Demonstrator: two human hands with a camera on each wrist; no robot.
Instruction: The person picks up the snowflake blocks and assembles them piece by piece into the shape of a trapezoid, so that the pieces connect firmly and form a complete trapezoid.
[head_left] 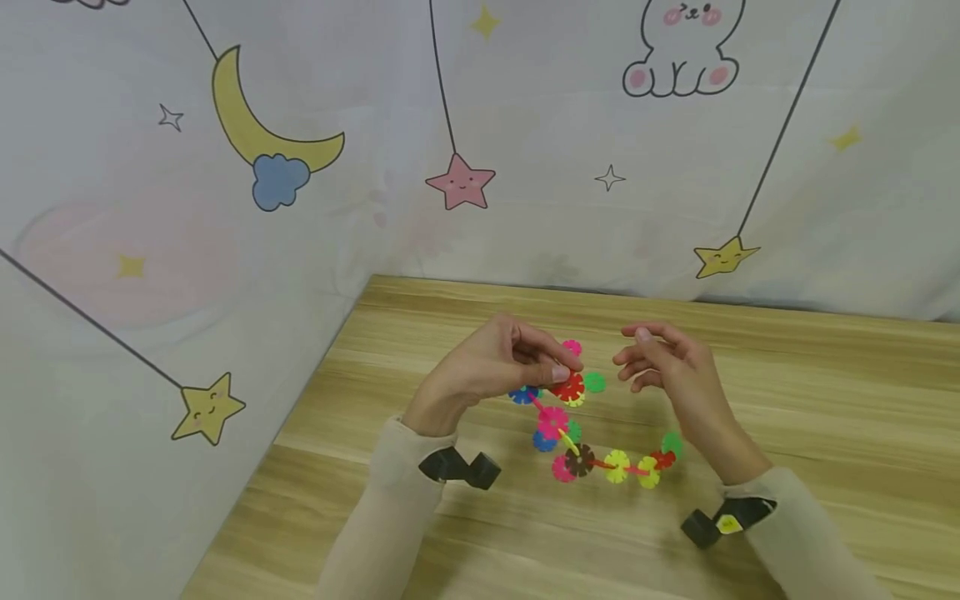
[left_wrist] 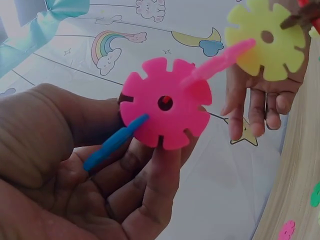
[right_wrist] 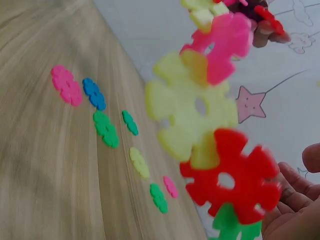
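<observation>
My left hand [head_left: 491,358] pinches a red notched snowflake disc [head_left: 572,388] between thumb and fingers. From this hand hangs a chain of interlocked plastic discs. It runs through a blue disc [head_left: 522,395], a pink disc [left_wrist: 165,117], a brown disc [head_left: 579,460] and yellow discs [right_wrist: 175,102] to a red disc [right_wrist: 245,180] and a green disc [head_left: 671,444] at its far end. Off to the right, my right hand [head_left: 671,362] is held in the air with loosely bent fingers and nothing in them. The chain's green end hangs close below its wrist.
Several loose discs lie on the wooden table [head_left: 825,417], among them a pink one [right_wrist: 66,86], a blue one [right_wrist: 94,94], a green one [right_wrist: 105,129] and a yellow one [right_wrist: 139,162]. A printed cloth [head_left: 547,233] stands behind and left of the table.
</observation>
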